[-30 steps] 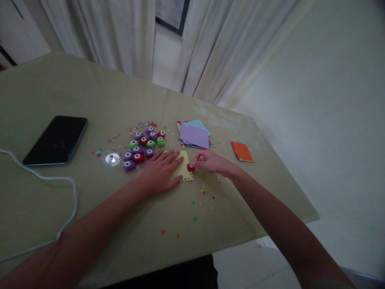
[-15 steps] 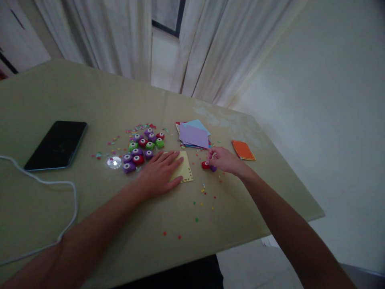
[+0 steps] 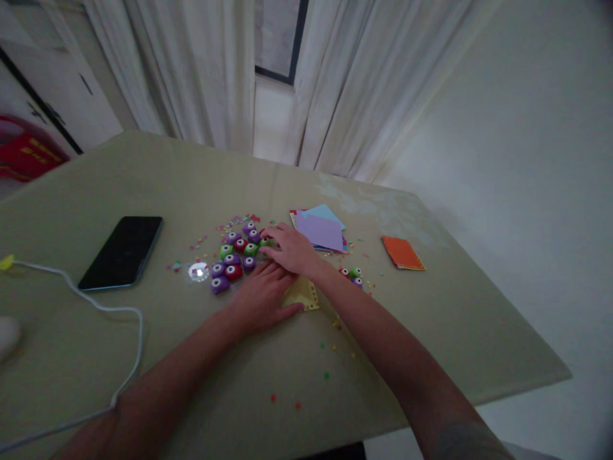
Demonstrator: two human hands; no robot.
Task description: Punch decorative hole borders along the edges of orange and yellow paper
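Observation:
My left hand point(image 3: 268, 294) lies flat, fingers extended, on a pale yellow sheet of paper point(image 3: 302, 292) with small holes punched along its edge. Crossing over it, my right hand point(image 3: 288, 248) has its thumb and fingers apart at a green craft punch point(image 3: 266, 242) on the right side of a group. A red punch beside that one is mostly hidden by the fingers. The group holds several purple, red and green craft punches, among them a purple punch point(image 3: 219, 285) at the front left. Right of my forearm sit a red punch point(image 3: 343, 273), a green punch point(image 3: 355, 273) and a purple punch point(image 3: 357, 282).
A stack of coloured paper point(image 3: 320, 230) lies behind my hands, with an orange stitched-edge piece point(image 3: 403, 253) farther right. To the left are a black tablet point(image 3: 121, 253), a white cable point(image 3: 108, 309) and a shiny clear disc point(image 3: 198, 272). Tiny paper bits dot the table.
My right hand has set the red punch down at the right and come back left over my left hand to the group. The left hand stays on the yellow paper. The view has tilted up.

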